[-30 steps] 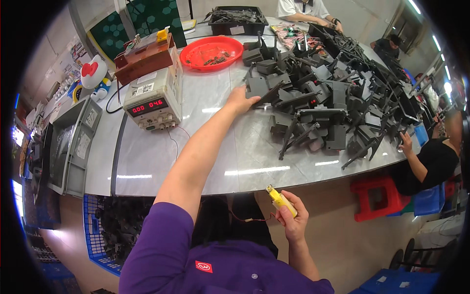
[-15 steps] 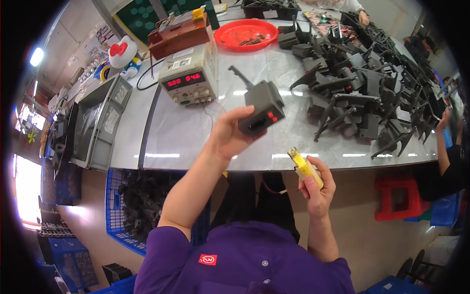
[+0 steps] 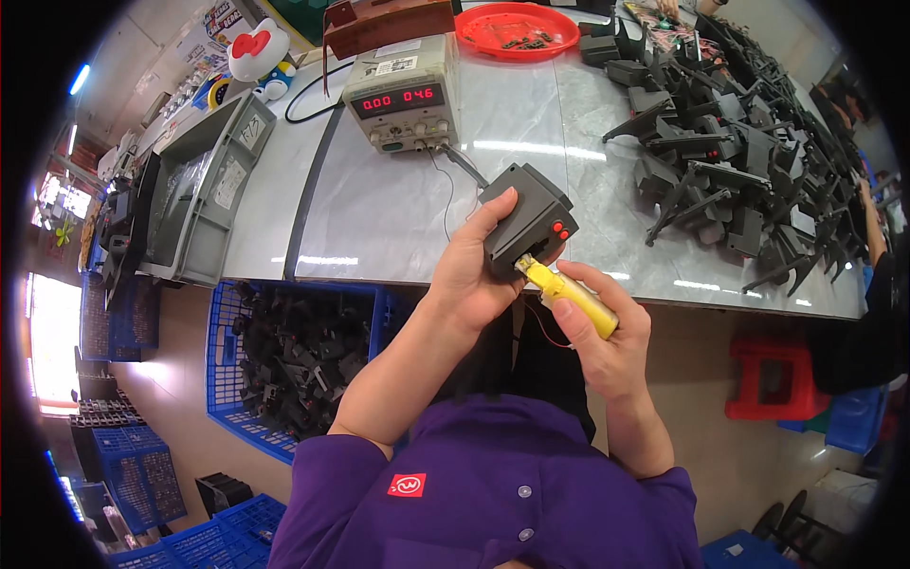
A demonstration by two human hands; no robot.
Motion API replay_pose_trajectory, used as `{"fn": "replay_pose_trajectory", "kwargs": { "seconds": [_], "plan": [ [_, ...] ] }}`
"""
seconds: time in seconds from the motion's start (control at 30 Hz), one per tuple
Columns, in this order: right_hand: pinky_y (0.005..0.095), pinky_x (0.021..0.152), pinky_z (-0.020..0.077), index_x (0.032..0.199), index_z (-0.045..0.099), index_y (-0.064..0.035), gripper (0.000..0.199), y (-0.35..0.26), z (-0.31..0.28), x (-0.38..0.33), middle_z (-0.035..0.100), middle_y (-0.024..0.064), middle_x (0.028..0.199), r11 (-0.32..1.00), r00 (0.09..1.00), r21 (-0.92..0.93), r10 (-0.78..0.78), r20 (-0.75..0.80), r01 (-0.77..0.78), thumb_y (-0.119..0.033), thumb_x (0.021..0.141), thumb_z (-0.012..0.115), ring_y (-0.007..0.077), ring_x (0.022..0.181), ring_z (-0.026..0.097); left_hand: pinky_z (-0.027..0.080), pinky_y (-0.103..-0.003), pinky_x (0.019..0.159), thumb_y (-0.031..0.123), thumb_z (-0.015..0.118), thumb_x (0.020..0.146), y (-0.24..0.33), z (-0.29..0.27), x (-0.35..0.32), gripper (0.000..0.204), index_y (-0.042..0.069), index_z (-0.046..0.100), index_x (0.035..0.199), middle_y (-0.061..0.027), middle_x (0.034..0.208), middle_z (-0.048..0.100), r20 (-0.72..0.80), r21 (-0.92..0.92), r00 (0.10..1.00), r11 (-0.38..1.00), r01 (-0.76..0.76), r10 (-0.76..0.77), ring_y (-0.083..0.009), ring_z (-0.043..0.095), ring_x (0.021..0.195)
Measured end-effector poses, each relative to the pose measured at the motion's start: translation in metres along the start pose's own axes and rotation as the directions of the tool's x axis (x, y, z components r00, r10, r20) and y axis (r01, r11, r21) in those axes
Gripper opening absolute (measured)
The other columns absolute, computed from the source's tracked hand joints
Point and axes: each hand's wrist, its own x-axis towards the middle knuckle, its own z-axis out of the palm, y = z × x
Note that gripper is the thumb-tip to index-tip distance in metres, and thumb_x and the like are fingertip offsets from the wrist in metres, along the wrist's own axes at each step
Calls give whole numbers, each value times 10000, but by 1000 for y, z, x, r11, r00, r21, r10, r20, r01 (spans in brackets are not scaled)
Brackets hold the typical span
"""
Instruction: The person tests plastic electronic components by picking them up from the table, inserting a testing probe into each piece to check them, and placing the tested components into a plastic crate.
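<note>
A dark grey plastic box point(image 3: 529, 211) with two red buttons and a thin arm at its far corner is gripped in my left hand point(image 3: 466, 275), thumb on top. My right hand point(image 3: 609, 343) is closed round a yellow hand-held tester-like tool point(image 3: 576, 300) with metal contacts at its tip. The tip meets the near face of the box, at a dark opening below the red buttons; how deep it sits cannot be made out. A thin reddish wire point(image 3: 545, 332) hangs beneath the tool.
A power supply point(image 3: 403, 95) with a red display stands behind my left hand. Many similar dark units point(image 3: 711, 161) lie heaped to the right. A red round tray point(image 3: 517, 30) is at the back, a grey bin point(image 3: 204, 204) left, and a blue crate point(image 3: 223, 356) of dark parts below.
My right hand has brought the yellow tool up and left against the box. My left hand has lowered the box slightly toward me. The view has shifted a little.
</note>
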Motion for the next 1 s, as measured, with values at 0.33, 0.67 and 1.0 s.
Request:
{"fn": "replay_pose_trajectory", "kwargs": {
  "seconds": [0.33,0.67,1.0],
  "plan": [
    [168,619,437,1061,589,34,252,-2,-2,9,623,37,853,984,992,132,123,-30,-118,-73,835,617,49,712,545,492,-315,761,300,598,842,0,8,-6,401,1,496,1089,-124,964,603,0,144,998,987,-65,66,-215,610,855],
    [217,567,487,1017,589,53,273,16,14,6,652,115,783,966,958,-194,-207,-197,169,-56,778,665,99,634,605,475,-306,794,298,586,851,-5,5,-5,365,4,522,1059,-111,967,606,-11,160,996,983,-87,90,-201,600,873],
    [234,617,474,1256,425,56,547,-6,8,6,630,142,755,956,998,-286,-60,23,64,-107,784,649,146,631,617,460,-376,881,303,570,866,-17,0,-3,371,17,500,1091,-117,1009,590,85,-59,968,971,-231,235,-221,579,928]
  ]
}}
